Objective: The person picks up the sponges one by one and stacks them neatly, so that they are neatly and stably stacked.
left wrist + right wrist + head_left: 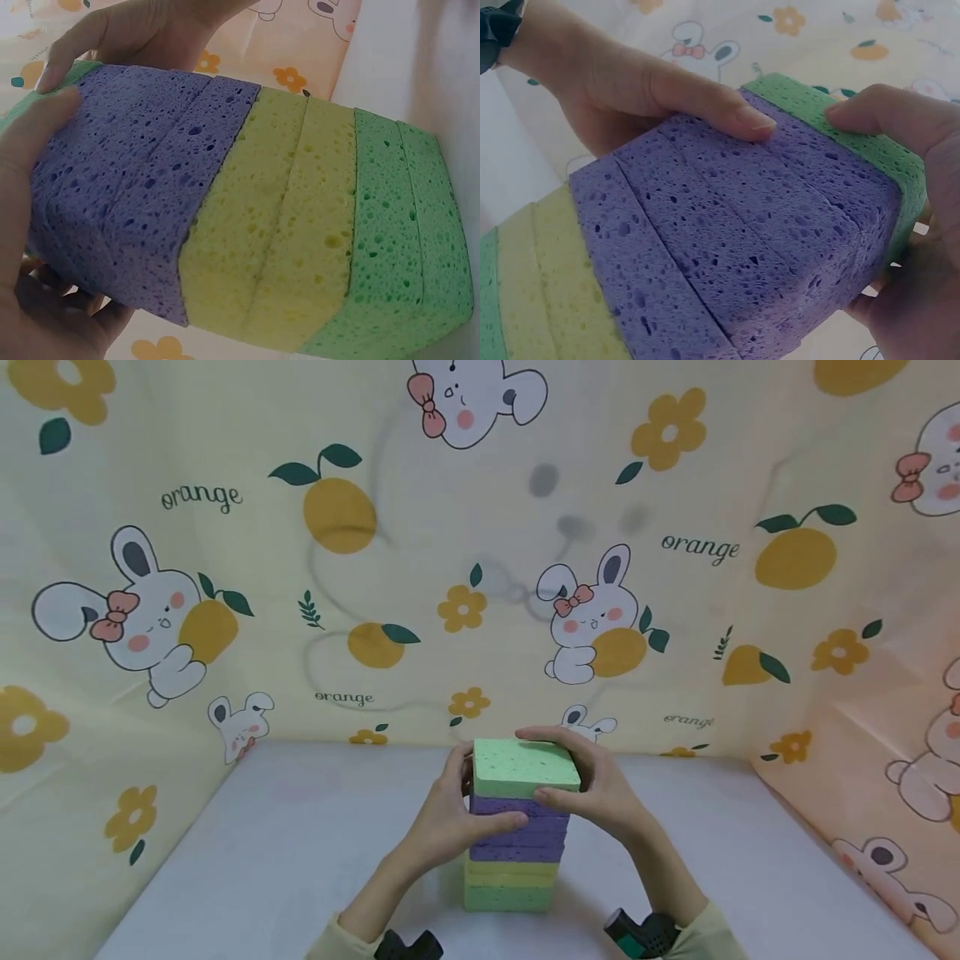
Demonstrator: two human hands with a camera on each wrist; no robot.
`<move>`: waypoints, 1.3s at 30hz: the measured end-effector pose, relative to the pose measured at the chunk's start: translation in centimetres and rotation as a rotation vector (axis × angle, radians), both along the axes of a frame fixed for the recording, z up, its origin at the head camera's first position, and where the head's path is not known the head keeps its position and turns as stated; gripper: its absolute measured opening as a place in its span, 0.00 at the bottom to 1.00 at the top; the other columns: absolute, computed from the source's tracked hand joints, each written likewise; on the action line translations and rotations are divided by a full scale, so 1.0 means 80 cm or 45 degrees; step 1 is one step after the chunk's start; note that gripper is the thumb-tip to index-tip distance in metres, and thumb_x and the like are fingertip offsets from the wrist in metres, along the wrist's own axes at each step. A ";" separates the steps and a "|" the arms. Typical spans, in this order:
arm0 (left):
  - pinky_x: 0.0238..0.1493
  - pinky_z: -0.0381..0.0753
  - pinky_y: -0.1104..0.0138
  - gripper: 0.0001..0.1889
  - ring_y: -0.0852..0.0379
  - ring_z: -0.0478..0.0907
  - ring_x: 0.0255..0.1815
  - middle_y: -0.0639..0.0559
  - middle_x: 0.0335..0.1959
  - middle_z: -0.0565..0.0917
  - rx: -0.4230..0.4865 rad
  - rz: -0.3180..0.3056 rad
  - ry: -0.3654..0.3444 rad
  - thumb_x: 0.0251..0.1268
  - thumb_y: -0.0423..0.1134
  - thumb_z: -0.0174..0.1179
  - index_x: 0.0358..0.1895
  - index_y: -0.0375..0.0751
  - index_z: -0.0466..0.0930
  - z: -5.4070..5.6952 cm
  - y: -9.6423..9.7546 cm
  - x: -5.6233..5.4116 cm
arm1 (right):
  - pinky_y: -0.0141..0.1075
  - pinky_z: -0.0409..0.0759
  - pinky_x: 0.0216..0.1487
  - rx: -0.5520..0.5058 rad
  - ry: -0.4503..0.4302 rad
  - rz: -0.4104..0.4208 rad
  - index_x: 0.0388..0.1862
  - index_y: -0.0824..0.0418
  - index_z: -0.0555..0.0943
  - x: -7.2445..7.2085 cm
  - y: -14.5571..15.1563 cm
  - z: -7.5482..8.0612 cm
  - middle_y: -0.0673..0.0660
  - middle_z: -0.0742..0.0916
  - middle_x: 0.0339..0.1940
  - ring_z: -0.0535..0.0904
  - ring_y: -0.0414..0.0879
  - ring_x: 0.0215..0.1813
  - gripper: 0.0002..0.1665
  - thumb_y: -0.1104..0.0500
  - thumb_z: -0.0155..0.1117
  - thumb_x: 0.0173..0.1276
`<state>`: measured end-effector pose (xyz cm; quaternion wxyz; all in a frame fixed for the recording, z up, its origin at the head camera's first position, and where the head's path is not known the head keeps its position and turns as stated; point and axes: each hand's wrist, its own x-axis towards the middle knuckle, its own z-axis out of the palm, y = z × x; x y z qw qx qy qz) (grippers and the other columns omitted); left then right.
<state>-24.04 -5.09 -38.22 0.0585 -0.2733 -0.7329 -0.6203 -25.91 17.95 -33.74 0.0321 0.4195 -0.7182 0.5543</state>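
Observation:
A stack of porous sponges stands upright on the table. Its bottom layer is green sponges (507, 899), with yellow sponges (274, 210) above them, then several purple sponges (705, 217). On top lies a green sponge (517, 764). My left hand (450, 817) holds the upper part of the stack from the left, its thumb across the front of the purple layers and its fingers behind. From the right, my right hand (603, 781) grips the top green sponge, thumb at the front edge and fingers at the back. The far sides of the stack are hidden.
A pale table surface (300, 852) surrounds the stack. Behind and at both sides rises a cream cloth (420, 568) printed with rabbits, oranges and flowers. Dark wrist devices (643, 935) sit at the sleeve cuffs.

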 end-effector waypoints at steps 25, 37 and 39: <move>0.61 0.69 0.47 0.28 0.51 0.66 0.65 0.51 0.64 0.70 0.034 0.326 0.272 0.78 0.56 0.35 0.72 0.47 0.64 0.023 -0.021 0.014 | 0.64 0.57 0.67 -0.087 0.021 -0.449 0.71 0.56 0.71 0.023 0.006 0.026 0.55 0.72 0.70 0.66 0.53 0.68 0.24 0.56 0.48 0.79; 0.68 0.61 0.42 0.26 0.49 0.56 0.73 0.49 0.73 0.62 -0.214 0.537 0.339 0.80 0.51 0.40 0.73 0.44 0.63 0.017 -0.056 0.033 | 0.68 0.57 0.67 0.054 0.082 -0.733 0.76 0.52 0.64 0.032 0.017 0.015 0.54 0.64 0.76 0.56 0.59 0.74 0.29 0.51 0.49 0.79; 0.68 0.59 0.42 0.27 0.48 0.54 0.74 0.47 0.73 0.61 -0.278 0.569 0.365 0.79 0.51 0.41 0.73 0.42 0.62 0.015 -0.061 0.035 | 0.69 0.56 0.67 0.086 0.127 -0.770 0.76 0.51 0.62 0.034 0.020 0.012 0.54 0.62 0.77 0.55 0.59 0.75 0.29 0.51 0.49 0.79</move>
